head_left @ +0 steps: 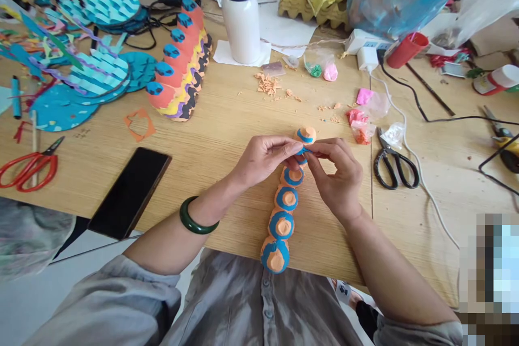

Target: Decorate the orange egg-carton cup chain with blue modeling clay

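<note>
Several rounded orange bumps with blue rings form a long strip, an egg-carton-like caterpillar body [286, 199], lying on the table in front of me. Over its far part, my left hand [270, 158] pinches a small piece of blue clay [300, 150] between thumb and fingers. From the other side my right hand [334, 173] pinches the same blue piece, its fingertips almost meeting the left ones. The bumps right under my fingers are partly hidden. A dark green bangle [198, 216] circles my left wrist.
To the left lie a phone [130, 192], red-handled scissors [34, 165] and a painted caterpillar [180, 65]. A white bottle [239, 11] stands behind. Black-handled scissors [393, 162], clay packets [360, 124] and a white cable [409, 146] lie to the right.
</note>
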{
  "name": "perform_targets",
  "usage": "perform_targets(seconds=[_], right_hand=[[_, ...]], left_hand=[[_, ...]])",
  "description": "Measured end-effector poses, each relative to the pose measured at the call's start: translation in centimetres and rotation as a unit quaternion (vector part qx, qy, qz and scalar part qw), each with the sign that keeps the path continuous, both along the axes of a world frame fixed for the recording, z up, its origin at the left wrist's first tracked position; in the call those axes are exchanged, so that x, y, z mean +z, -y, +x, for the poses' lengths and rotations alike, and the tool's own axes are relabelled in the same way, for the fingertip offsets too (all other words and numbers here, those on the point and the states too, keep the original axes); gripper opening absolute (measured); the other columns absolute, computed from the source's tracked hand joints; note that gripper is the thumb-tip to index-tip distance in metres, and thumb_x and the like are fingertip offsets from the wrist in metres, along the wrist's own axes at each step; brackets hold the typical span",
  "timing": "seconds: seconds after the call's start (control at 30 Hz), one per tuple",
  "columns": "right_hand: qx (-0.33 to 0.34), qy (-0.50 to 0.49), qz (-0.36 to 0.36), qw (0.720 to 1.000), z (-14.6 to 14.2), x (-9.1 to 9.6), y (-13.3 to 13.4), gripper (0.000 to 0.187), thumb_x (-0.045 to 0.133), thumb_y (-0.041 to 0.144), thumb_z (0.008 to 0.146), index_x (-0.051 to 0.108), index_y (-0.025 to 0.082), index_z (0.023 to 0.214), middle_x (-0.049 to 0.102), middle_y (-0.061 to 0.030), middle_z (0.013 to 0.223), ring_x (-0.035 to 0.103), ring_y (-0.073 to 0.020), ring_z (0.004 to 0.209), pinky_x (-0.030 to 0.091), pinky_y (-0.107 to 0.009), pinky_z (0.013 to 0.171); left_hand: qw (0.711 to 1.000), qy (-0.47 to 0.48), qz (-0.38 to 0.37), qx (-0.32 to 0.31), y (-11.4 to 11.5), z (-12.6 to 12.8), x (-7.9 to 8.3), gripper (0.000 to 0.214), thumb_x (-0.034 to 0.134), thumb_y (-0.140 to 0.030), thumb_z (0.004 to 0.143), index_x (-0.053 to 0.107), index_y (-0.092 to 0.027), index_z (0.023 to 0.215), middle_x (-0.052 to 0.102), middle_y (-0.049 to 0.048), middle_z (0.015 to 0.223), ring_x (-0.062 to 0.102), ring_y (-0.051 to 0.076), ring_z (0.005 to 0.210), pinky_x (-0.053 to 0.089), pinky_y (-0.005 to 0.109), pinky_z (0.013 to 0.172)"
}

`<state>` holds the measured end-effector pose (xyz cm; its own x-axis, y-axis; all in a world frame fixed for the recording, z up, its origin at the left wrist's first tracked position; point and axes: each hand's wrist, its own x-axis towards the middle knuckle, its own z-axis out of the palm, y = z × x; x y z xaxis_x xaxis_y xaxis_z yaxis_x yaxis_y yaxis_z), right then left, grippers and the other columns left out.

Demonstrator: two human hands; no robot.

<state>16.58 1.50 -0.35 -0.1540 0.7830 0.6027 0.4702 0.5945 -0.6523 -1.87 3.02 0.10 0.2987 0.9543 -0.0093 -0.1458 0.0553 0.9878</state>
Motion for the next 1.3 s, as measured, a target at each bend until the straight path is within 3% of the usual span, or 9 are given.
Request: perform_targets(seconds=[0.1, 0.27, 0.53, 0.7, 0.8, 0.9, 1.07, 1.2, 1.3], right_hand=[[0.006, -0.041, -0.048, 0.998, 0.0, 0.1, 0.1, 0.008, 0.07, 0.017, 0.097, 0.072, 0.025, 0.097, 0.074, -0.001, 0.091, 0.069, -0.0169, 0.084, 0.062, -0.035, 0.074], [0.026, -0.086, -0.142, 0.986, -0.2, 0.1, 0.2, 0.014, 0.075, 0.024, 0.093, 0.071, 0.025, 0.107, 0.074, -0.0015, 0.1, 0.071, -0.0159, 0.088, 0.065, -0.032, 0.075], [0.011, -0.094, -0.151, 0.984, -0.2, 0.0, 0.1, 0.002, 0.072, 0.025, 0.094, 0.071, 0.025, 0.096, 0.073, -0.0002, 0.095, 0.071, -0.0158, 0.087, 0.065, -0.031, 0.074], [0.01, -0.091, -0.146, 0.985, -0.3, 0.3, 0.2, 0.008, 0.073, 0.026, 0.093, 0.07, 0.026, 0.101, 0.075, -0.0008, 0.101, 0.071, -0.0155, 0.089, 0.064, -0.03, 0.073], [0.015, -0.094, -0.143, 0.985, -0.3, 0.4, 0.2, 0.002, 0.073, 0.025, 0.093, 0.074, 0.026, 0.096, 0.075, -0.0015, 0.101, 0.071, -0.0159, 0.091, 0.064, -0.03, 0.074], [0.029, -0.183, -0.209, 0.96, -0.2, 0.2, -0.1, 0.007, 0.078, 0.032, 0.09, 0.075, 0.025, 0.091, 0.074, -0.0013, 0.094, 0.071, -0.0158, 0.083, 0.065, -0.031, 0.07], [0.047, -0.323, -0.345, 0.88, -0.1, 0.1, -0.8, 0.024, 0.081, 0.046, 0.086, 0.076, 0.023, 0.091, 0.073, -0.0003, 0.085, 0.069, -0.0149, 0.074, 0.066, -0.031, 0.065], [0.044, -0.353, -0.361, 0.862, 0.1, 0.2, -1.0, 0.025, 0.076, 0.049, 0.088, 0.079, 0.025, 0.095, 0.073, -0.0015, 0.091, 0.066, -0.0137, 0.076, 0.064, -0.028, 0.063], [0.035, -0.352, -0.353, 0.866, 0.4, -0.1, -1.2, 0.024, 0.075, 0.048, 0.089, 0.078, 0.025, 0.095, 0.072, -0.0013, 0.093, 0.065, -0.0125, 0.074, 0.063, -0.027, 0.062]], left_hand=[[1.0, 0.001, -0.002, -0.001, 0.0, 0.0, -0.2, 0.035, 0.075, -0.047, 0.091, 0.083, -0.014, 0.098, 0.081, 0.007, 0.087, 0.075, 0.013, 0.068, 0.062, 0.024, 0.068], [1.0, 0.001, 0.003, 0.006, -0.2, 0.0, -0.2, 0.037, 0.077, -0.048, 0.09, 0.083, -0.014, 0.103, 0.082, 0.0085, 0.091, 0.077, 0.016, 0.075, 0.063, 0.027, 0.073], [1.0, 0.009, -0.01, 0.003, 0.0, -0.1, -0.3, 0.036, 0.079, -0.045, 0.088, 0.083, -0.016, 0.11, 0.083, 0.0088, 0.091, 0.078, 0.019, 0.077, 0.063, 0.029, 0.075], [1.0, 0.017, -0.007, 0.005, 0.0, -0.1, -0.5, 0.038, 0.081, -0.043, 0.087, 0.082, -0.017, 0.114, 0.083, 0.0103, 0.103, 0.079, 0.019, 0.081, 0.063, 0.031, 0.079], [1.0, 0.008, 0.003, 0.013, 0.0, 0.0, -0.4, 0.036, 0.082, -0.043, 0.086, 0.082, -0.017, 0.111, 0.083, 0.0092, 0.1, 0.079, 0.019, 0.08, 0.063, 0.03, 0.079], [0.998, 0.001, 0.013, 0.057, -0.1, 0.1, -0.4, 0.033, 0.082, -0.043, 0.085, 0.083, -0.016, 0.104, 0.083, 0.0086, 0.096, 0.078, 0.018, 0.082, 0.062, 0.03, 0.082], [0.987, 0.079, -0.055, 0.126, -0.9, 0.0, -0.8, 0.024, 0.082, -0.032, 0.082, 0.081, -0.014, 0.098, 0.08, 0.0054, 0.089, 0.076, 0.017, 0.084, 0.062, 0.033, 0.088], [0.967, 0.168, -0.147, 0.125, -1.2, 0.0, -0.5, 0.013, 0.074, -0.019, 0.08, 0.079, -0.012, 0.09, 0.078, 0.0065, 0.094, 0.074, 0.014, 0.087, 0.062, 0.029, 0.086], [0.963, 0.173, -0.174, 0.116, -1.3, 0.0, -0.3, 0.014, 0.075, -0.02, 0.081, 0.079, -0.011, 0.092, 0.075, 0.0049, 0.088, 0.068, 0.009, 0.075, 0.058, 0.022, 0.072]])
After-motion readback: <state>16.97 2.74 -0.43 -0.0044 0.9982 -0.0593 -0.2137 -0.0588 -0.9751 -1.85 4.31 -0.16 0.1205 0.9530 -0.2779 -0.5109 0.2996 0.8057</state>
